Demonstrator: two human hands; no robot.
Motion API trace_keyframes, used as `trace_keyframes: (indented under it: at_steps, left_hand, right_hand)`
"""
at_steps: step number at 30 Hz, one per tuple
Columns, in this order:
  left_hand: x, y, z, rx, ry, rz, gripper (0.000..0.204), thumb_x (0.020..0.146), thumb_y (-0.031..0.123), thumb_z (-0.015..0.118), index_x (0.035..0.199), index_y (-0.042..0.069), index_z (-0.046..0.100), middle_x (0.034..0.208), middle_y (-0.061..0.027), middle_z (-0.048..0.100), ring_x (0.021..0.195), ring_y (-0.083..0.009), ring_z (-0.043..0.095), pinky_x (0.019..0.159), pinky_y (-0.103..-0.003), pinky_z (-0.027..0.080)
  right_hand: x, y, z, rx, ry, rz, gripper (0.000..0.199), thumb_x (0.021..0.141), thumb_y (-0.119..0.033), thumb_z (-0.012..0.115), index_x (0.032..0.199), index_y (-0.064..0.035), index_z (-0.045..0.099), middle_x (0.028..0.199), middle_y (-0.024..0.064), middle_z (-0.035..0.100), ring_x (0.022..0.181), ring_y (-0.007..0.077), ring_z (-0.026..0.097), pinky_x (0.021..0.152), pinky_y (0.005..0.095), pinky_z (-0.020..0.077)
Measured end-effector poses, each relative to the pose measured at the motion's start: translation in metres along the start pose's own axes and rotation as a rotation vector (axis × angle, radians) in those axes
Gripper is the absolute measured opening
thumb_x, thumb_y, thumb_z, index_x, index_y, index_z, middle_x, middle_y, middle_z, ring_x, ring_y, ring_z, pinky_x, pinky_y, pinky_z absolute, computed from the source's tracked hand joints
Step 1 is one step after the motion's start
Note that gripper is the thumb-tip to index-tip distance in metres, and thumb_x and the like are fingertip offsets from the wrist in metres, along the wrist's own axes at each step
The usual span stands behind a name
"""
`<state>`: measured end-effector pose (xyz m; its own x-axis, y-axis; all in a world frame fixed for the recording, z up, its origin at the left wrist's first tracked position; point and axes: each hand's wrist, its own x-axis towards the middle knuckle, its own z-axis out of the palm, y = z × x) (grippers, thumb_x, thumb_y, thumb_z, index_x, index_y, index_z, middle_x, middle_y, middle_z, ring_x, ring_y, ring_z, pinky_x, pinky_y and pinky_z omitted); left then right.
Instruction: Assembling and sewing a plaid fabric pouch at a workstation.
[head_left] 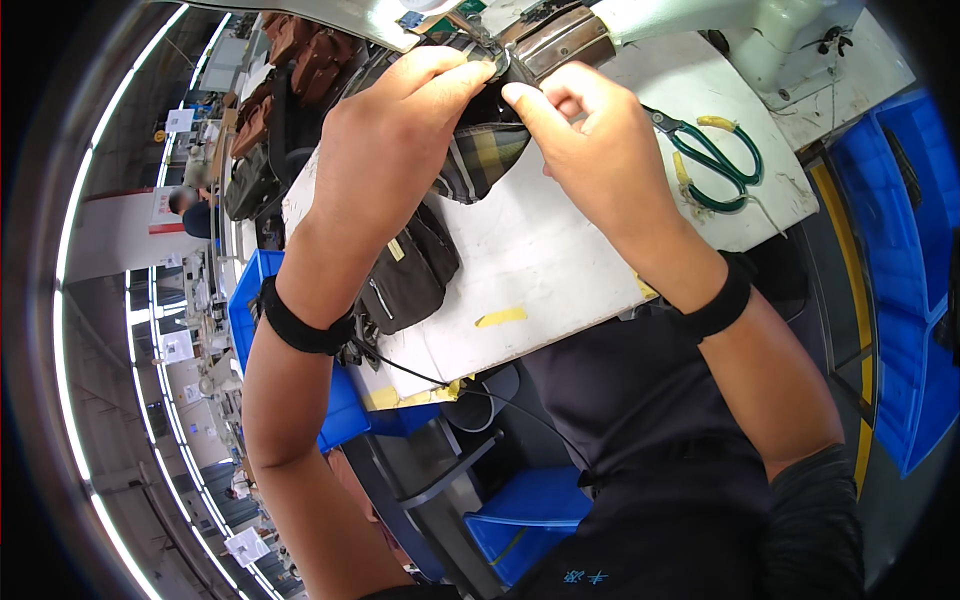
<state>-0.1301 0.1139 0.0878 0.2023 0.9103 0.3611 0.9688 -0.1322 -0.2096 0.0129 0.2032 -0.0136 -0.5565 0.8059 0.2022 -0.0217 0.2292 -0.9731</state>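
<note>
A dark bag [411, 272] with a zipped pocket lies partly over the white table, and its plaid lining [490, 155] shows between my hands. My left hand [395, 125] pinches the dark fabric at its upper edge, close to the sewing machine's needle area [497, 50]. On the other side, my right hand [605, 140] has its thumb and curled fingers closed at the same edge. The exact spot where the fingertips meet the cloth is partly hidden. Beyond them is the machine's brown metal arm [565, 42].
Green-handled scissors [722, 165] lie on the white table [560, 270], right of my right hand. The white sewing machine body [800, 45] stands at the far right. Blue bins [905, 250] are at the right, and brown bags [310, 60] are piled far left. A black cord [400, 366] crosses the table's near edge.
</note>
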Motion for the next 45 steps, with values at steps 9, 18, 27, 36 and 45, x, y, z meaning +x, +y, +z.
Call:
trace_keyframes:
  at_steps: [9,18,27,36,45]
  left_hand:
    - [0.001,-0.004,0.003,-0.180,0.078,-0.180,0.020,0.092,0.006,0.075,0.112,0.007,0.078,0.101,-0.0119,0.077,0.088,-0.0278,0.074,0.080,-0.034,0.058]
    - [0.000,-0.006,0.001,-0.162,0.057,-0.181,0.019,0.091,0.005,0.076,0.111,0.006,0.078,0.103,-0.0123,0.077,0.090,-0.0284,0.074,0.081,-0.034,0.058]
    - [0.001,-0.004,0.006,-0.419,0.059,-0.410,0.020,0.094,0.005,0.074,0.113,0.000,0.078,0.103,-0.0144,0.078,0.092,-0.0198,0.074,0.084,-0.029,0.056]
    - [0.001,-0.004,0.007,-0.404,0.075,-0.347,0.021,0.094,0.006,0.074,0.114,0.005,0.078,0.103,-0.0125,0.077,0.090,-0.0218,0.073,0.082,-0.030,0.056]
    - [-0.005,0.001,0.001,-0.135,-0.024,-0.153,0.028,0.092,0.000,0.074,0.117,0.011,0.079,0.111,-0.0095,0.075,0.097,-0.0249,0.073,0.085,-0.031,0.058]
  right_hand:
    - [0.007,0.001,0.001,0.546,0.024,0.094,0.020,0.094,-0.013,0.069,0.083,0.0039,0.068,0.065,0.0051,0.067,0.060,0.0073,0.057,0.057,0.0276,0.0466]
    - [0.012,-0.001,0.000,0.487,0.010,0.073,0.021,0.091,-0.011,0.067,0.076,0.0032,0.066,0.060,0.0023,0.063,0.056,0.0045,0.051,0.053,0.0266,0.0429]
    - [0.033,-0.006,-0.010,0.027,-0.005,-0.135,0.041,0.092,-0.019,0.067,0.057,0.0017,0.059,0.056,0.0157,0.064,0.048,0.0263,0.063,0.053,0.0382,0.0498]
    - [0.044,0.002,-0.016,0.110,-0.160,-0.153,0.040,0.099,-0.028,0.063,0.067,-0.0031,0.065,0.055,0.0022,0.060,0.044,0.0089,0.051,0.042,0.0273,0.0401]
    - [0.027,-0.005,-0.019,0.210,-0.168,-0.005,0.037,0.090,-0.024,0.066,0.061,-0.0013,0.067,0.055,0.0069,0.064,0.054,0.0111,0.063,0.054,0.0274,0.0492]
